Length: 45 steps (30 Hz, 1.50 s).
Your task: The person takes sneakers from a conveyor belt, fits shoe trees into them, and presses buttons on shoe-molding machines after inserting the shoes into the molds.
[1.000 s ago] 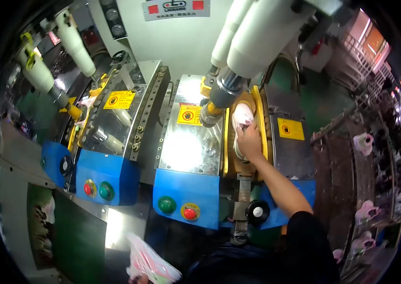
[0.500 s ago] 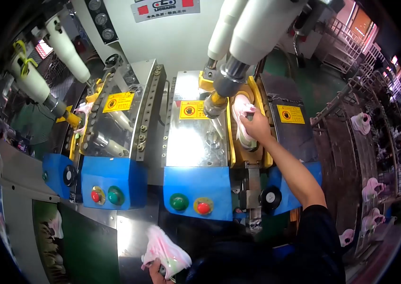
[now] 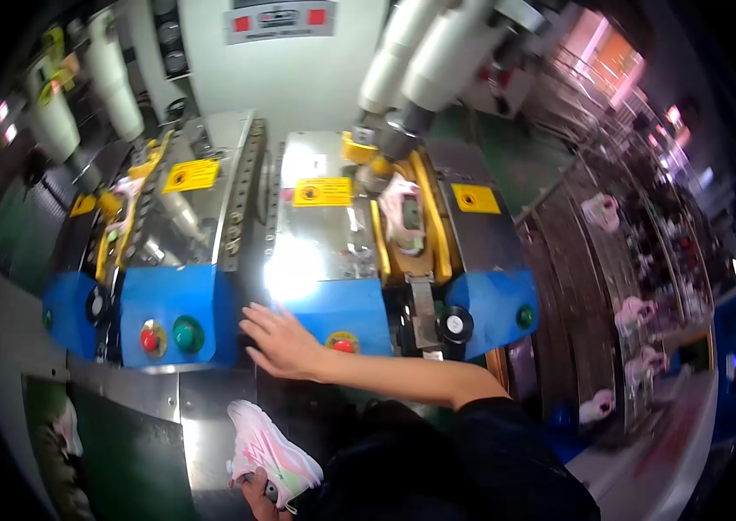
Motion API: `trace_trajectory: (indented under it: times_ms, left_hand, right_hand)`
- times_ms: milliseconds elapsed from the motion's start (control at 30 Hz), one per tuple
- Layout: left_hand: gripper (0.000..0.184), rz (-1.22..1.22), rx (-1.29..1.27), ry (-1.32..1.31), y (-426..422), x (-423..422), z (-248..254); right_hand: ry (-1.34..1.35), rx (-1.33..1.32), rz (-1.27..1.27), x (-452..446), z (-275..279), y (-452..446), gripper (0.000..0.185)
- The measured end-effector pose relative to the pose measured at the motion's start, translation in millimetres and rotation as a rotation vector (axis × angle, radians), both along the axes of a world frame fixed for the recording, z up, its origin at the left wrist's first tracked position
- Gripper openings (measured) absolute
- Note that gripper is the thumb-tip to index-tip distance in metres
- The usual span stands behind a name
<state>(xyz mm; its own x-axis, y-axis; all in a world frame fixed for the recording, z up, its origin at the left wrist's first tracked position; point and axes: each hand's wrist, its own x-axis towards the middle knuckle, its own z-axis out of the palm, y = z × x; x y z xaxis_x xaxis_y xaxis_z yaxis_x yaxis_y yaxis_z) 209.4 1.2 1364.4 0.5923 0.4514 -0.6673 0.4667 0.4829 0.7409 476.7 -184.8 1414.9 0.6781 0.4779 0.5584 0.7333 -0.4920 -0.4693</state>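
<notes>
My left hand [image 3: 259, 491] grips a pink and white sneaker [image 3: 268, 451] by its collar, low in the view, its toe pointing up. Over the blue front panel [image 3: 333, 300] of the right-hand press station, my right hand [image 3: 284, 343] is stretched leftward, fingers apart, holding nothing. It covers the panel's green button; the red button [image 3: 343, 344] shows just above my forearm. Another pink sneaker [image 3: 403, 214] sits between yellow side pads [image 3: 440, 217] in that station, below a press head [image 3: 377, 172]. No hand touches that sneaker.
The left station holds a pink shoe [image 3: 129, 193] under its press head. Its blue panel carries a red button [image 3: 151, 339] and a green button [image 3: 187, 333]. At right, a slatted rack [image 3: 568, 260] bears several pink shoes. Yellow warning labels [image 3: 323, 192] mark the metal covers.
My right hand has let go of the sneaker in the right station and swung left and down to the front panel. The left hand keeps its sneaker. The camera view has shifted.
</notes>
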Motion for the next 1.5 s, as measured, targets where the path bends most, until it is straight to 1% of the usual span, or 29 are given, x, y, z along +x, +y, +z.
trace_trajectory:
  times_ms: [67, 100, 167, 267, 333, 400, 467, 500, 533, 567, 633, 667, 700, 767, 833, 867, 900, 933, 1000, 1100, 1133, 1200, 1233, 1267, 1300, 1333, 1367, 1467, 1500]
  left_hand:
    - [0.037, 0.042, -0.018, -0.128, -4.2, -14.7, -12.3]
    - [0.053, 0.178, -0.171, -0.458, -24.2, -19.3, 16.6]
    - [0.054, 0.319, -0.182, -0.427, -24.8, -67.4, 44.8]
    - [0.054, 0.45, 0.067, -0.348, -1.9, -91.4, 67.6]
    - [0.054, 0.453, 0.257, -0.343, -1.8, -89.3, 70.2]
    - [0.059, 0.349, 0.576, -0.267, 16.7, -103.7, 20.6]
    - [0.074, 0.224, 0.856, 0.009, 76.4, -61.1, -54.3]
    - [0.08, 0.13, 0.979, 0.0, 94.5, -51.2, -106.9]
    - [0.084, 0.237, 0.586, -0.024, 108.9, -40.6, -98.3]
    - [0.093, 0.184, 0.74, -0.062, 130.2, -32.1, -113.5]
    - [0.101, 0.051, 0.741, 0.08, 132.5, -24.6, -101.1]
    - [0.1, 0.022, 0.66, -0.134, 144.4, -29.3, -130.5]
    - [0.093, 0.072, 0.23, -0.23, 146.1, -39.9, -80.3]
    - [0.083, -0.027, 0.34, -0.233, 177.0, -63.8, -97.5]
    - [0.077, -0.014, 0.832, -0.18, 218.2, -97.4, -109.3]
    - [0.072, 0.027, 0.919, -0.122, 255.2, -112.8, -113.7]
    - [0.069, 0.041, 0.878, 0.022, 298.1, -126.3, -105.0]
    - [0.066, 0.082, 0.865, 0.119, 340.6, -140.6, -105.1]
    - [0.057, 0.158, 1.107, 0.145, 418.0, -177.1, -122.1]
    - [0.056, 0.242, 1.302, 0.296, 505.0, -230.7, -145.3]
    - [0.056, 0.236, 1.331, 0.373, 522.0, -247.9, -141.3]
    - [0.063, 0.101, 1.269, 0.513, 550.5, -272.0, -188.6]
    - [0.061, 0.136, 1.327, 0.513, 529.9, -294.0, -213.2]
    - [0.055, 0.182, 1.306, 0.541, 509.6, -294.3, -198.0]
    - [0.05, 0.28, 1.248, 0.549, 516.2, -300.7, -167.2]
    - [0.047, 0.289, 1.312, 0.444, 551.4, -311.4, -167.2]
    - [0.045, 0.292, 1.357, 0.412, 551.3, -314.0, -155.9]
    - [0.047, 0.192, 1.395, 0.321, 545.8, -308.6, -160.0]
    - [0.048, 0.195, 1.394, 0.285, 528.0, -299.4, -154.2]
  right_hand:
    - [0.02, 0.16, 0.067, -39.4, 6.8, 1.6, 0.042]
    - [0.081, 0.229, 0.173, -70.3, 4.9, 12.4, 0.041]
    - [0.239, 0.277, 0.555, -127.1, -5.3, 51.1, 0.04]
    - [0.408, 0.248, 0.782, -167.3, -11.5, 82.2, 0.029]
    - [0.436, 0.277, 0.732, -201.1, -11.7, 70.5, 0.021]
    - [0.662, 0.179, 0.82, -232.8, 13.0, 63.8, 0.019]
    - [0.641, 0.094, 0.891, -201.0, 17.5, 107.5, 0.019]
    - [0.604, 0.056, 0.887, -195.4, 16.5, 115.7, 0.018]
    - [0.608, 0.07, 0.853, -193.5, 15.5, 124.9, 0.017]
    - [0.591, 0.03, 0.802, -191.9, 24.6, 138.9, 0.017]
    - [0.66, -0.054, 0.699, -179.7, 17.8, 153.0, 0.018]
    - [0.663, -0.092, 0.613, -168.8, 0.7, 159.3, 0.018]
    - [0.669, -0.142, 0.524, -163.0, -16.5, 165.5, 0.019]
    - [0.896, -0.044, 0.336, -181.9, -29.1, 183.2, 0.02]
    - [0.891, -0.137, 0.408, -217.5, -12.3, 218.2, 0.023]
    - [0.805, -0.261, 0.562, -225.3, -2.5, 245.5, 0.026]
    - [0.919, -0.312, 0.586, -226.1, 19.0, 286.8, 0.028]
    - [0.868, -0.406, 0.564, -223.2, 16.0, 329.5, 0.035]
    - [0.725, -0.484, 0.677, -211.4, 23.3, 425.9, 0.051]
    - [0.362, -0.523, 0.934, -180.6, 24.2, 576.0, 0.068]
    - [0.253, -0.558, 1.007, -168.5, 29.1, 626.0, 0.071]
    - [-0.148, -0.623, 1.138, -122.9, 12.5, 728.7, 0.078]
    - [-0.195, -0.924, 1.012, -116.1, 6.4, 765.7, 0.073]
    - [-0.45, -0.943, 0.983, -106.3, 0.4, 801.6, 0.069]
    - [-0.337, -1.02, 0.93, -91.9, -17.4, 861.7, 0.071]
    - [-0.352, -0.833, 1.071, -70.5, -14.2, 899.9, 0.074]
    - [-0.554, -0.892, 1.007, -56.4, -30.4, 915.2, 0.076]
    - [-0.505, -1.075, 0.613, -52.5, -49.6, 882.2, 0.077]
    - [-0.491, -1.194, 0.581, -56.4, -22.0, 865.8, 0.075]
